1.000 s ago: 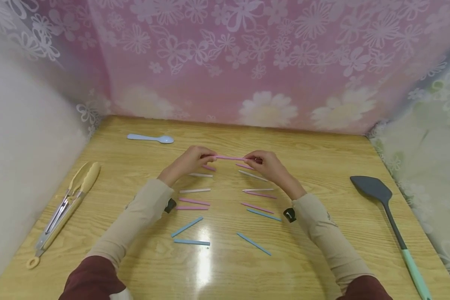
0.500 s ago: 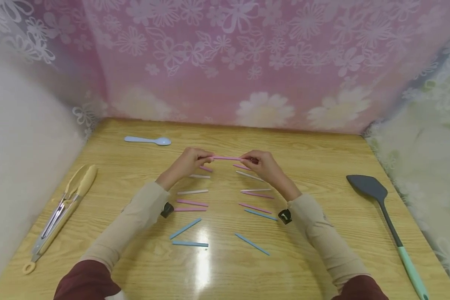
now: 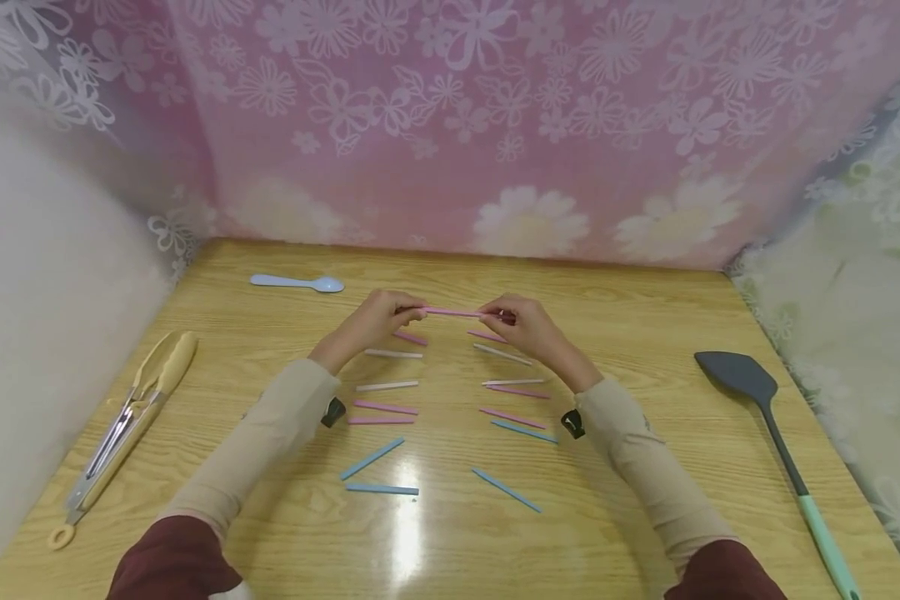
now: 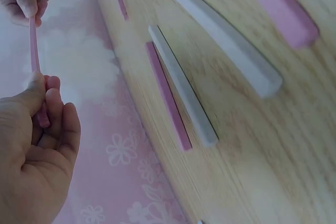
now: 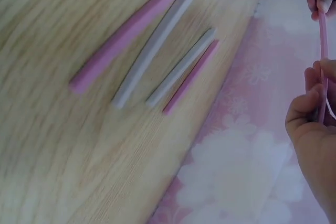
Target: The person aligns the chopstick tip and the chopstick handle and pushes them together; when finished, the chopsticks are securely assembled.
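A thin pink stick [image 3: 452, 312] is stretched level between the two hands, above the far half of the table. The left hand [image 3: 381, 323] pinches its left end between thumb and fingers. At the other end the right hand [image 3: 523, 325] grips it the same way; a short piece of the stick runs on past the fingertips. Below the hands lie two columns of similar sticks. Nearest the left hand are a pink stick [image 3: 410, 338] and a white stick [image 3: 394, 354]. By the right hand lie another pink stick [image 3: 487, 336] and white stick [image 3: 502, 353].
Closer to the person lie more pink and white sticks, and blue sticks [image 3: 382, 489]. Yellow-handled tongs [image 3: 131, 429] lie at left, a light-blue spoon [image 3: 296, 282] at back left, and a dark spatula [image 3: 772, 425] at right. A pink floral curtain [image 3: 450, 150] borders the table's back.
Both hands have risen slightly off the table with the pink stick still between them, uncovering more of the white stick at left. The view has shifted a little.
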The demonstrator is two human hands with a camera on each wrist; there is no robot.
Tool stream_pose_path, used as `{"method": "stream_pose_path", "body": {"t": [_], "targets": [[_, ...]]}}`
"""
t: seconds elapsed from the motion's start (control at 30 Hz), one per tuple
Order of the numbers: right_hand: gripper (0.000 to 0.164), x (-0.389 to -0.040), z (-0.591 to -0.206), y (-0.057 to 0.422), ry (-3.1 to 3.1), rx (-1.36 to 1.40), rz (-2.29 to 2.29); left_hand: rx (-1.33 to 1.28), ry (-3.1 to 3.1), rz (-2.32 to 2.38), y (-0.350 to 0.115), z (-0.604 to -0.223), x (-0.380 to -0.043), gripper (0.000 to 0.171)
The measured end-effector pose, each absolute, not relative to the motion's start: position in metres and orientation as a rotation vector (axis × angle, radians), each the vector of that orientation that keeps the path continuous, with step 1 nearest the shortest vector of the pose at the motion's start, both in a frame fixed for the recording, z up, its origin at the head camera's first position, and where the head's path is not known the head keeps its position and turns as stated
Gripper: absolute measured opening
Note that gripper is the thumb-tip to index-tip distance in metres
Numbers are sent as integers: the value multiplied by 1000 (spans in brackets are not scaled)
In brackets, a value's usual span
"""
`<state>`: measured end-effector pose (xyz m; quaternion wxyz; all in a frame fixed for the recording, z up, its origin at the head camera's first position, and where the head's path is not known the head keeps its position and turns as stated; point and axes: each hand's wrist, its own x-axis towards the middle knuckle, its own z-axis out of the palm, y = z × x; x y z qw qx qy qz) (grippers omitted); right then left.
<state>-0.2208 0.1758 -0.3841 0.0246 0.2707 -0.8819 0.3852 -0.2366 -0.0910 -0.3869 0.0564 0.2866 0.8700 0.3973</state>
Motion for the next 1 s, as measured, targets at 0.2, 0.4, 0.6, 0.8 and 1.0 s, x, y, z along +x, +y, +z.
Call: {"method": "stream_pose_path", "body": {"t": [0.2, 0.4, 0.6, 0.8, 1.0], "targets": [[29, -224, -388, 184, -2758, 825, 1176, 831, 2638, 1153, -91, -387, -241, 31], [19, -229, -394, 189, -2746, 721, 1203, 806, 2621, 1155, -94, -391, -246, 32], [16, -237, -403, 189, -2803, 653, 1206, 731, 2593, 1172, -102, -400, -255, 30], [15, -248, -417, 186, -2875, 639, 1150, 679, 2588, 1153, -105, -407, -262, 26], [17, -256, -421, 183, -2969, 598, 1098, 717, 2610, 1084, -105, -415, -272, 23]]}}
